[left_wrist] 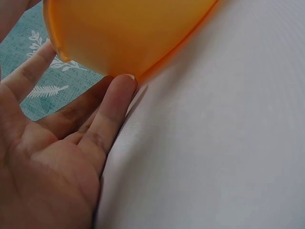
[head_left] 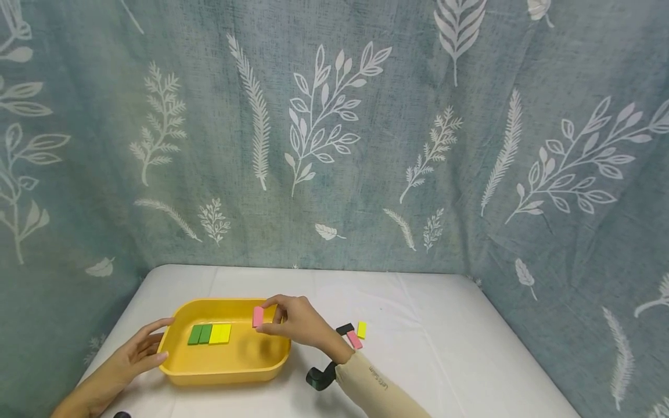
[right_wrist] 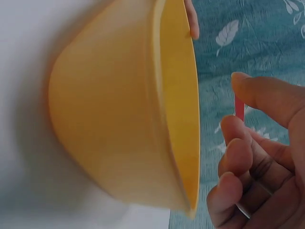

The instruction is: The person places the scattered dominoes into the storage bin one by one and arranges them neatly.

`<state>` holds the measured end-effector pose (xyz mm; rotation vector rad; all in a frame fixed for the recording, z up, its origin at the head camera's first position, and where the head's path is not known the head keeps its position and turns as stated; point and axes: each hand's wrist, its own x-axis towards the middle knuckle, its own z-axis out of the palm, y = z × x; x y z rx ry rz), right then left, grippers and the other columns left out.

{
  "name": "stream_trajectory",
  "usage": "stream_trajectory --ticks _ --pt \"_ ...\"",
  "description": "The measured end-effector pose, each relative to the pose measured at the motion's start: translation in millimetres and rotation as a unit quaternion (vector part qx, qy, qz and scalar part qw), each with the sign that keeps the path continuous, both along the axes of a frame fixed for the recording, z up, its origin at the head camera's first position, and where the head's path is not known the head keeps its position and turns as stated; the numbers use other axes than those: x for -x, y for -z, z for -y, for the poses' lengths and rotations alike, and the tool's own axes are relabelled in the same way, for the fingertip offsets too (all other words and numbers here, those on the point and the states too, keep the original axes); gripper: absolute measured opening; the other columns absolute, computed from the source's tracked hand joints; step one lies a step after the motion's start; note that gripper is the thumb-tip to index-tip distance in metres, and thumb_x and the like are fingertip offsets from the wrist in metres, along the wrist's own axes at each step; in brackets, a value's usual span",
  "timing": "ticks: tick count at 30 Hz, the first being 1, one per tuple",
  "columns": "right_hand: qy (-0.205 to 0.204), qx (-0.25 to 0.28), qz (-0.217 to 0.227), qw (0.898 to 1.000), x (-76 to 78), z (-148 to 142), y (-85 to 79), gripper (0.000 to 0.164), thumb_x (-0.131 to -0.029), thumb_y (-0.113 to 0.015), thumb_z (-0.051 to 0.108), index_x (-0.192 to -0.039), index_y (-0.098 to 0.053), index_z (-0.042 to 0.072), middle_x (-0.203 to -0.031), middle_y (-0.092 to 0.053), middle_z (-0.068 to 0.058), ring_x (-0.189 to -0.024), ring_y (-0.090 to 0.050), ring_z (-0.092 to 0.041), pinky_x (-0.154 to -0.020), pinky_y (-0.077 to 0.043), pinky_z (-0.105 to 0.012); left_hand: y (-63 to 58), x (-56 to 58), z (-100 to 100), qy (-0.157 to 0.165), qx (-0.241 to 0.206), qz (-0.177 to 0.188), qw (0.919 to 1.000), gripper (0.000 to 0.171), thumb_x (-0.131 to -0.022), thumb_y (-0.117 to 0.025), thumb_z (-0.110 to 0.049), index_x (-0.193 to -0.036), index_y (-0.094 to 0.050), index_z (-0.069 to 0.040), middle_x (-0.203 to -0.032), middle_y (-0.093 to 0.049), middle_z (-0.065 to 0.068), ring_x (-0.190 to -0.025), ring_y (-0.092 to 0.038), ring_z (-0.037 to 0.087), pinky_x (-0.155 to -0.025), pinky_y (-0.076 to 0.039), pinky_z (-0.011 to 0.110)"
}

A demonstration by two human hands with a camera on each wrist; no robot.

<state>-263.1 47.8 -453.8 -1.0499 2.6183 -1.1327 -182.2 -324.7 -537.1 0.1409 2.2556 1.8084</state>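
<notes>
My right hand (head_left: 300, 322) pinches a small pink block (head_left: 258, 317) between thumb and fingertips, above the right part of a yellow tub (head_left: 225, 377). Seen edge-on in the right wrist view, the pink block (right_wrist: 239, 109) shows as a thin strip. At the tub's left end, my left hand (head_left: 133, 351) touches the rim and side with extended fingers. The left wrist view has those fingertips against the outer wall. Inside the tub, two green blocks (head_left: 200, 334) and a yellow pair of blocks (head_left: 220, 334) lie side by side in a row.
On the white tabletop (head_left: 418, 360) right of the tub lie a black block (head_left: 345, 329), another pink block (head_left: 354, 339) and a yellow block (head_left: 362, 330), close together. A black curled strap (head_left: 320, 378) shows by my right wrist. A patterned teal curtain (head_left: 334, 174) stands behind.
</notes>
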Motion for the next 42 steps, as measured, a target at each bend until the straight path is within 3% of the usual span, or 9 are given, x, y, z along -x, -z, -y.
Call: stream_trajectory --ticks 15,23,38,39,42 --pt "-0.026 -0.031 -0.024 0.999 -10.9 39 4.4 0.042 -0.088 -0.083 0.036 -0.121 -0.072 0.012 -0.067 -0.06 0.016 -0.056 -0.048 0.0 -0.06 -0.042 -0.016 -1.7 -0.5 -1 -0.002 -0.011 -0.001 0.9999 0.073 -0.106 -0.06 -0.024 -0.163 -0.017 -0.015 -0.159 -0.026 0.031 -0.114 -0.051 -0.008 -0.09 -0.049 0.022" --pt "-0.032 -0.041 -0.015 0.998 -15.6 54 6.7 0.044 -0.089 -0.083 0.036 -0.123 -0.071 0.012 -0.068 -0.059 0.017 -0.051 -0.045 -0.001 -0.055 -0.04 -0.015 -0.1 -0.3 0 0.001 -0.013 -0.01 0.9999 0.071 -0.106 -0.06 -0.022 -0.164 -0.018 -0.016 -0.159 -0.027 0.031 -0.114 -0.051 -0.009 -0.09 -0.049 0.022" --pt "-0.027 -0.06 -0.003 0.998 -23.7 80 11.0 0.044 -0.088 -0.082 0.041 -0.122 -0.071 0.015 -0.066 -0.059 0.016 -0.054 -0.053 0.001 -0.053 -0.045 -0.017 0.8 0.1 0 -0.002 -0.012 0.003 0.9999 0.072 -0.106 -0.06 -0.024 -0.163 -0.018 -0.016 -0.16 -0.025 0.031 -0.115 -0.05 -0.007 -0.09 -0.049 0.023" --pt "-0.026 -0.063 -0.004 0.998 -24.1 81 11.4 0.044 -0.088 -0.082 0.042 -0.122 -0.071 0.015 -0.066 -0.059 0.016 -0.054 -0.053 0.001 -0.053 -0.046 -0.018 0.6 0.0 0 -0.002 -0.012 0.003 0.9999 0.072 -0.106 -0.06 -0.023 -0.163 -0.018 -0.016 -0.16 -0.025 0.031 -0.115 -0.05 -0.007 -0.09 -0.049 0.023" --pt "-0.02 -0.075 -0.007 0.997 -25.0 86 12.3 0.045 -0.088 -0.082 0.044 -0.122 -0.071 0.016 -0.064 -0.06 0.016 -0.055 -0.055 0.001 -0.072 -0.052 -0.022 -0.4 -0.1 0 -0.001 -0.011 0.002 0.9999 0.072 -0.106 -0.06 -0.023 -0.163 -0.018 -0.016 -0.159 -0.025 0.032 -0.116 -0.05 -0.004 -0.09 -0.05 0.023"
